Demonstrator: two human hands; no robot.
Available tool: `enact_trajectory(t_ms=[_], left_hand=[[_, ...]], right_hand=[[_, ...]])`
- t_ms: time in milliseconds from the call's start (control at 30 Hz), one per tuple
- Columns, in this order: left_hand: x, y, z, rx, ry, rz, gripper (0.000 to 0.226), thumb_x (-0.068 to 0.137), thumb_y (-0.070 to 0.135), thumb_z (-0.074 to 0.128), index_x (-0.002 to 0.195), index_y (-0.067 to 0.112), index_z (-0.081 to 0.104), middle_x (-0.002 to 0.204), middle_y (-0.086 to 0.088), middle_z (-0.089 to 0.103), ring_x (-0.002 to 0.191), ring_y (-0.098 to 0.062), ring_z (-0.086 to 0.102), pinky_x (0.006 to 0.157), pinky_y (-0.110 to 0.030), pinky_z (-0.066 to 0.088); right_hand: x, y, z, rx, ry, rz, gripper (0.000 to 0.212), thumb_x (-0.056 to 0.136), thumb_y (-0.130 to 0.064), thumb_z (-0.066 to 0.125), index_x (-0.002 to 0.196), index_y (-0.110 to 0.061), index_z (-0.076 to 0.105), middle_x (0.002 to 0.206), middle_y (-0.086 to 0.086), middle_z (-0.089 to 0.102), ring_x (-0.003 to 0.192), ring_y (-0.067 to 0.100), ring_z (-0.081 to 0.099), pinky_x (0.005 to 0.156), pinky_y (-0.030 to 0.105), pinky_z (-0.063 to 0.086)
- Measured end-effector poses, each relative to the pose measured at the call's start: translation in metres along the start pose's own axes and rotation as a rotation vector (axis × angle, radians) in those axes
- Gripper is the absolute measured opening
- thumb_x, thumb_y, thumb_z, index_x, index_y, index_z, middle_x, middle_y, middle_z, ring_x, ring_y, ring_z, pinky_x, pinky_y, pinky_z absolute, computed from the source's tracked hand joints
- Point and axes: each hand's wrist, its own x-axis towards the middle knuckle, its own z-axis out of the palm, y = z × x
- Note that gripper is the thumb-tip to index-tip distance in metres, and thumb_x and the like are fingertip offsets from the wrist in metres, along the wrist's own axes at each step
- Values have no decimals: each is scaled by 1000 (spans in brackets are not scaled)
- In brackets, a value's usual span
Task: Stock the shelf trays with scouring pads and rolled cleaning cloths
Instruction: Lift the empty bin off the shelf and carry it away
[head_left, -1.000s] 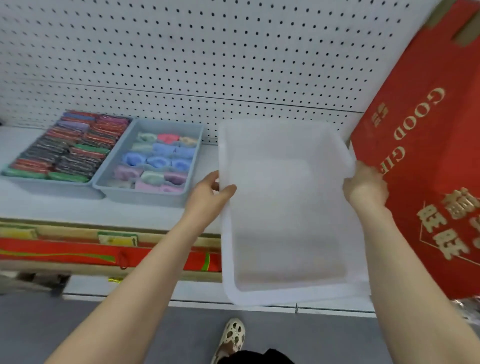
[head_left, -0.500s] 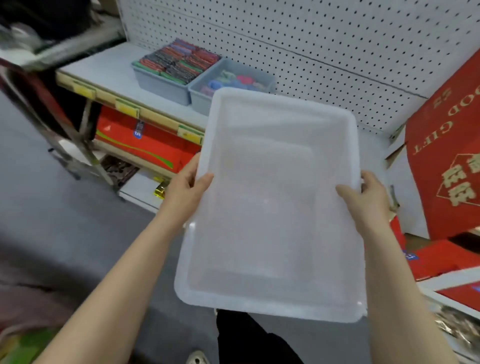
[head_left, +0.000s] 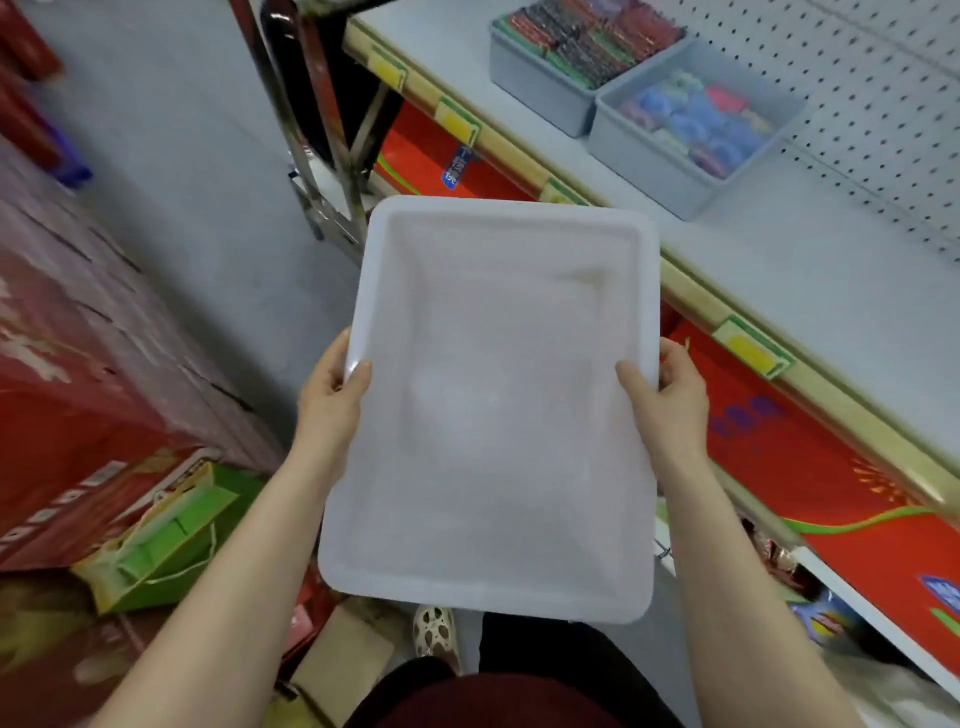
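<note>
An empty white translucent bin (head_left: 498, 415) hangs in front of me over the aisle floor. My left hand (head_left: 332, 400) grips its left rim, thumb inside. My right hand (head_left: 667, 400) grips the right rim the same way. On the white shelf (head_left: 753, 270) at the upper right stand two grey trays side by side: one (head_left: 545, 98) packed with flat scouring pads (head_left: 592, 36), the other (head_left: 649, 171) holding several rolled cloths (head_left: 691, 119) in pastel colours.
A pegboard wall (head_left: 893, 78) backs the shelf. Red boxes (head_left: 810, 467) fill the space beneath it. A metal trolley frame (head_left: 322, 156) stands ahead on the grey floor. Red cartons (head_left: 78, 374) and a green gift bag (head_left: 166, 535) lie at the left. My shoe (head_left: 436, 631) shows below.
The bin has come off the shelf and away from it, held in both hands. My view has swung left and down toward the aisle floor; the trays now sit far upper right.
</note>
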Motion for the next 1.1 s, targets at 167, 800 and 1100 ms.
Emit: enact_trajectory(t_ms=[167,800,1100], left_hand=[[33,-2,-22,-61,224,-87,34,102,18,49,133,29,57,123,5,67,113,-18,64,101,-48,48],[281,27,-197,-179,747,-118,39,100,18,52,139,24,52,137,5,57,125,-13,54,109,-42,42],[461,97,-302,-137,798,-85,41,101,15,48,141,24,49,131,10,58,119,-9,56,107,-38,43]], right_hand=[[51,-27,60,2,-189,-23,30,83,-28,66,113,-31,61,84,-11,67,74,10,62,69,33,50],[212,-228,417,-99,-586,-286,32,87,-19,63,118,-25,61,105,-6,70,90,13,64,75,20,48],[309,-356,609,-179,-663,-391,37,88,-22,64,124,-17,58,109,4,69,96,24,63,84,39,51]])
